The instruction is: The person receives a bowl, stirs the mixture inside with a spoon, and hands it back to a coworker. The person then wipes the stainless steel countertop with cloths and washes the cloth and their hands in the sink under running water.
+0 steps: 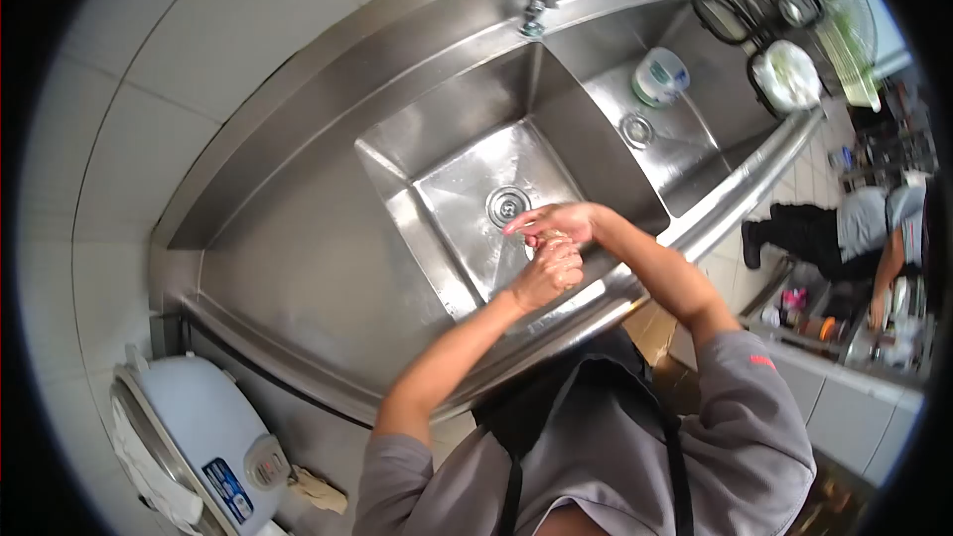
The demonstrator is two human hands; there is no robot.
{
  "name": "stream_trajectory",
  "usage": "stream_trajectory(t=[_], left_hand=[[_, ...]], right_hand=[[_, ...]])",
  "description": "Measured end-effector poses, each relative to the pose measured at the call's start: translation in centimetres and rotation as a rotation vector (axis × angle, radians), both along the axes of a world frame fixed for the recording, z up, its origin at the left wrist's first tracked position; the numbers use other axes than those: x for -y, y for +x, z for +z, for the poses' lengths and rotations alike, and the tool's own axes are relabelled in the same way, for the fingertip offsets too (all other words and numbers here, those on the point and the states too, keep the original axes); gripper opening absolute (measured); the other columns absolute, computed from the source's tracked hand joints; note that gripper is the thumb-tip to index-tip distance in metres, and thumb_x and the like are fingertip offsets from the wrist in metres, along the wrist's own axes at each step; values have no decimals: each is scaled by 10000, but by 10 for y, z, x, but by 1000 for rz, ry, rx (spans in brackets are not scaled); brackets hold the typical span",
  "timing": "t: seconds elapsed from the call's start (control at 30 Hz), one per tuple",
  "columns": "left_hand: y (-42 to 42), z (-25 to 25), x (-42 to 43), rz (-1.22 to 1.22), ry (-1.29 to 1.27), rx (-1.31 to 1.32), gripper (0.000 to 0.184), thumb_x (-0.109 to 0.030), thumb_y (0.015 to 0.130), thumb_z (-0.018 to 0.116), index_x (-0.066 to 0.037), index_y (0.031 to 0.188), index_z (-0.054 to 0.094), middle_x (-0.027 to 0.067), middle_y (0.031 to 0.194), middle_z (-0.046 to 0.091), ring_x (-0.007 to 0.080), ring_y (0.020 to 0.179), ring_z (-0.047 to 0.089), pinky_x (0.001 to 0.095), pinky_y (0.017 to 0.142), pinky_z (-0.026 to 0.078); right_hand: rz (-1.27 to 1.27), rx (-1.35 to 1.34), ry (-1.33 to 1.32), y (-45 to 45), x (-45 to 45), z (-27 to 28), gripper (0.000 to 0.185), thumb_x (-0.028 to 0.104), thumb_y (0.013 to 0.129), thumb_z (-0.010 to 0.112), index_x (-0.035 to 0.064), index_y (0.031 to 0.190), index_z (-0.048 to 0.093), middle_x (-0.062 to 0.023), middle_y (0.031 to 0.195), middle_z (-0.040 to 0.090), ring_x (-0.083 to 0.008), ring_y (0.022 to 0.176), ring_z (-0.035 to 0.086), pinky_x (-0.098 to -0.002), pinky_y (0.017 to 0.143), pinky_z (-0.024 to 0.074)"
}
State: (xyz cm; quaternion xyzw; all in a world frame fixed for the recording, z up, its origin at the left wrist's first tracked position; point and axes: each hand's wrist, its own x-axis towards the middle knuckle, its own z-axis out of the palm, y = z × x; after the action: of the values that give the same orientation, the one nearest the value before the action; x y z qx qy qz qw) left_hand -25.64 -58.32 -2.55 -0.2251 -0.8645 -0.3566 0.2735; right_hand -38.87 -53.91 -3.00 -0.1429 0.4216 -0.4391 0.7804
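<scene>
My left hand (551,273) is closed, knuckles up, over the front of a steel sink basin (467,174). Against it lies my right hand (561,222), palm turned toward the left one, with its fingers stretched out to the left. Something small and brownish (552,236) shows between the two hands; I cannot make out what it is. Just beyond my fingertips is the basin's round drain (508,206). The basin floor looks wet and shiny.
A chrome faucet (539,2) stands at the back rim. The right basin holds a white and green tub (660,77). A bagged bin or bowl (789,74) and racks are at the far right. A rice cooker (213,437) sits lower left. Another person (864,228) works at right.
</scene>
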Motion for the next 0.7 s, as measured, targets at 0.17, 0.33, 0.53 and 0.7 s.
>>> stream_trajectory(t=[0.17,0.33,0.53,0.7], left_hand=[[-20,-5,26,-207,-572,-11,51,-159,556,529,-122,522,522,27,637,512,201,714,539,311,778,425],[-23,2,16,-71,-158,595,255,-134,779,514,8,990,524,167,1019,536,288,1012,479,380,862,367],[-1,30,96,-5,-515,521,248,-117,724,574,-30,955,597,129,863,587,254,832,550,397,718,417],[54,59,184,611,-510,751,327,-243,804,525,-79,1086,522,137,1057,539,257,938,523,351,789,419]], right_hand=[[669,-855,218,3,51,-34,345,104,751,531,87,1094,563,-45,847,608,-165,710,548,-308,568,457],[321,-1488,456,38,56,-28,218,88,715,544,48,910,634,-134,880,629,-270,809,601,-389,652,493],[-251,-1578,15,38,64,91,213,235,660,624,85,804,671,-121,848,647,-297,827,619,-436,669,486],[-723,-434,-582,36,-4,153,355,341,802,539,60,1010,600,-122,935,629,-274,895,589,-379,789,455]])
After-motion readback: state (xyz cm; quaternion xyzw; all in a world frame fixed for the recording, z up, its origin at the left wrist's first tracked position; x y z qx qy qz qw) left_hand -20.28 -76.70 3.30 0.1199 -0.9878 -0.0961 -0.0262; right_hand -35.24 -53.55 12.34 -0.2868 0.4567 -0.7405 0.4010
